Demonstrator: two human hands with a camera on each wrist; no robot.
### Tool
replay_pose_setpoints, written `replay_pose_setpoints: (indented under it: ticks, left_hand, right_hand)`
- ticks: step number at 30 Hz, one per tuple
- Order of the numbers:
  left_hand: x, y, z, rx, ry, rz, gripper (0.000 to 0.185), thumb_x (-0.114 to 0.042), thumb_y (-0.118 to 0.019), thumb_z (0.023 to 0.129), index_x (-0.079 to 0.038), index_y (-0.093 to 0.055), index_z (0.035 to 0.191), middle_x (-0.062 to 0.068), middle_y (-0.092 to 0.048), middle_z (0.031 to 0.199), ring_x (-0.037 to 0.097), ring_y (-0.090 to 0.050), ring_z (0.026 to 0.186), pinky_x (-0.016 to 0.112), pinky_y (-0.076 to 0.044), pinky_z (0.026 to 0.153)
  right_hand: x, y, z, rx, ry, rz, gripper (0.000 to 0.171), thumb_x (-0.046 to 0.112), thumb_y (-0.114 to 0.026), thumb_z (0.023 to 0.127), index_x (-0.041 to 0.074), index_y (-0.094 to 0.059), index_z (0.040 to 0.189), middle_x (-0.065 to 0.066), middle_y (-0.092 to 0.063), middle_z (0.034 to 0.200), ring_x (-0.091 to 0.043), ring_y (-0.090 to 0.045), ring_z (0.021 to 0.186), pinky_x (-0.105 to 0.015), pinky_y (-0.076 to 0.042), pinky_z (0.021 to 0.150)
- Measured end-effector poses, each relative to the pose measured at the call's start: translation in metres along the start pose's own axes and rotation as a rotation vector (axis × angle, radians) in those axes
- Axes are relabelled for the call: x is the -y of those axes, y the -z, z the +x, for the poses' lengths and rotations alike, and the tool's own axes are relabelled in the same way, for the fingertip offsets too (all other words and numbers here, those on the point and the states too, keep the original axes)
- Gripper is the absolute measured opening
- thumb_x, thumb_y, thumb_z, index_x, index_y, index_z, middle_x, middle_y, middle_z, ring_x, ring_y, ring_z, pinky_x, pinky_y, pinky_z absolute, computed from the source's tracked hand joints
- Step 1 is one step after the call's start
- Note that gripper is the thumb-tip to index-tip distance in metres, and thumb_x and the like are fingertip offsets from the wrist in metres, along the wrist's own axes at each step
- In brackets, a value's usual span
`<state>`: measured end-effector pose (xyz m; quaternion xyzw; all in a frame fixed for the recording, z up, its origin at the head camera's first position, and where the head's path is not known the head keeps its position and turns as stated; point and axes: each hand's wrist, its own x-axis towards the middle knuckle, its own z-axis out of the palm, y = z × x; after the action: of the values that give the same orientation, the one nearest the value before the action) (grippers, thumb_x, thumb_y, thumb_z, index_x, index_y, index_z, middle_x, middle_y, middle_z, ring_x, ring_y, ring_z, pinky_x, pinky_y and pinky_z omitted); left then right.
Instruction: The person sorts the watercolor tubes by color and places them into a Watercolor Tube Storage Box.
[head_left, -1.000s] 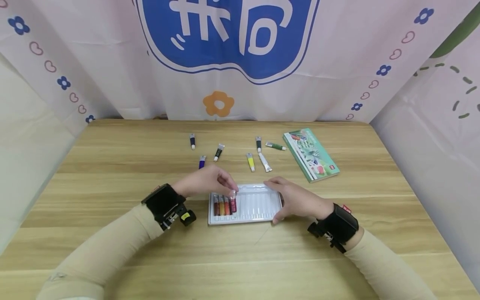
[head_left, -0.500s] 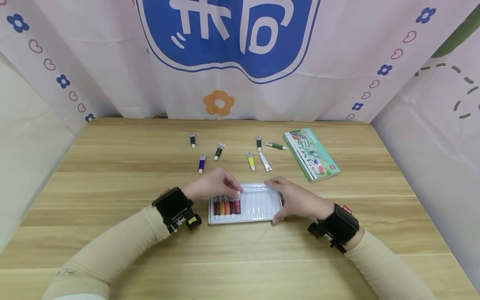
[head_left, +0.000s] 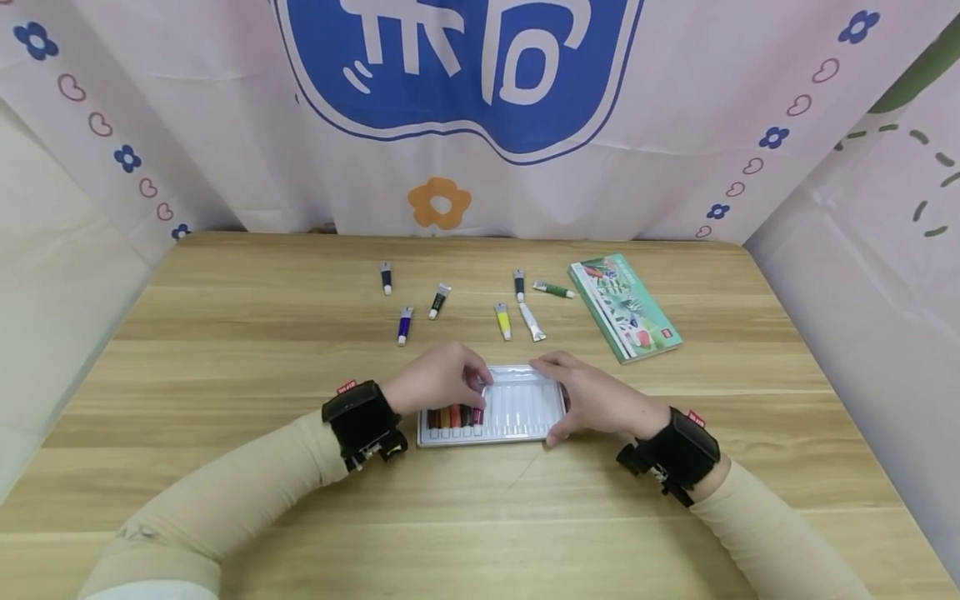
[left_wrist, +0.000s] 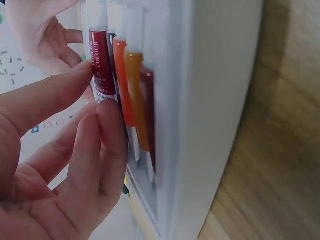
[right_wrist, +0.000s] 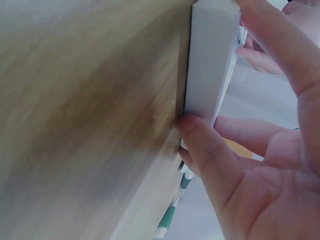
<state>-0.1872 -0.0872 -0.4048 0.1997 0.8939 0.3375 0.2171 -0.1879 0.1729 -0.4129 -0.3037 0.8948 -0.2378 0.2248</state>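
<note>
A white plastic tray with moulded slots lies on the table in front of me. Several paint tubes, among them an orange one and an ochre one, sit side by side at its left end. My left hand pinches a dark red paint tube beside that row, thumb on its side and fingers at its tail end; the label reads "WATER COLOUR". My right hand grips the tray's right end, thumb at the near edge and fingers at the far edge.
Behind the tray lie loose tubes: blue, yellow, white, green and several dark ones. A teal printed box lies at the back right. A printed cloth hangs behind the table.
My left hand has moved slightly right and toward me, bringing the dark red tube down beside the row in the tray. The blue tube shows fully now. My right hand has stayed put.
</note>
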Motion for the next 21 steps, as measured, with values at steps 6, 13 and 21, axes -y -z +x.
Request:
replay_pose_setpoints:
  ticks: [6,13,21]
  left_hand:
    - [-0.0028,-0.0012,-0.0007,0.039,-0.018,0.027,0.014,-0.010,-0.085,0.084,-0.012,-0.079,0.097,-0.004,-0.065,0.077,0.013,-0.059,0.071,0.027,-0.050,0.069]
    - [-0.0072,0.0029,-0.0008,0.087,-0.018,0.068,0.013,-0.014,-0.088,0.082,-0.016,-0.075,0.078,-0.007,-0.067,0.077,0.013,-0.059,0.073,0.028,-0.050,0.070]
    - [-0.0062,-0.0019,-0.0035,0.081,-0.002,0.062,0.013,-0.013,-0.088,0.081,-0.015,-0.076,0.079,-0.006,-0.066,0.077,0.013,-0.059,0.072,0.029,-0.050,0.071]
  right_hand:
    - [-0.0010,0.0000,0.0000,-0.002,0.000,0.005,0.106,0.026,-0.096,0.071,-0.001,-0.038,0.155,-0.022,-0.037,0.156,-0.036,-0.045,0.138,-0.048,-0.039,0.114]
    - [-0.0007,0.0027,0.0011,-0.011,0.007,-0.002,0.106,0.025,-0.096,0.070,-0.002,-0.038,0.155,-0.023,-0.038,0.154,-0.036,-0.046,0.136,-0.048,-0.039,0.114]
    - [-0.0001,-0.0010,0.0003,-0.007,-0.002,0.008,0.107,0.026,-0.097,0.069,-0.002,-0.039,0.155,-0.023,-0.039,0.154,-0.036,-0.046,0.136,-0.048,-0.038,0.114]
